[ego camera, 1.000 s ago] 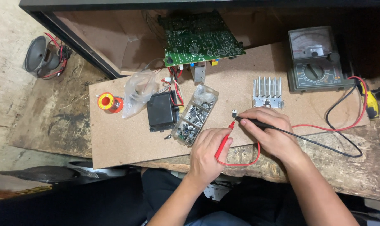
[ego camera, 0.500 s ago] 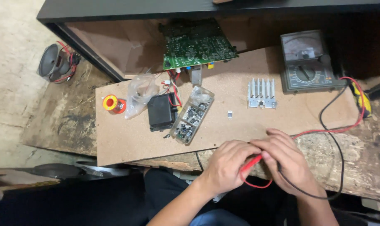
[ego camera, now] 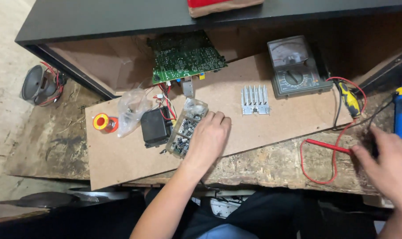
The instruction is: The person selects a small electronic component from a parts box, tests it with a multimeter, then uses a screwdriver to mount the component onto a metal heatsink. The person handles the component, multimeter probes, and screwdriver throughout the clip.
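Left hand (ego camera: 208,139) lies flat, fingers spread, touching the clear parts box (ego camera: 186,128) on the brown board (ego camera: 121,161). Right hand (ego camera: 389,161) pinches the red probe (ego camera: 328,146) at the counter (ego camera: 271,166) edge. Analog meter (ego camera: 296,67) sits beyond, well apart.

Worn wooden bench (ego camera: 271,170) w/ fibreboard sheet (ego camera: 121,163), black shelf (ego camera: 121,17) above, pale concrete floor (ego camera: 1,88) at left

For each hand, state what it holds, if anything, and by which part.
The right hand pinches the red probe at its rear end. The left hand holds nothing; it rests on the clear parts box.
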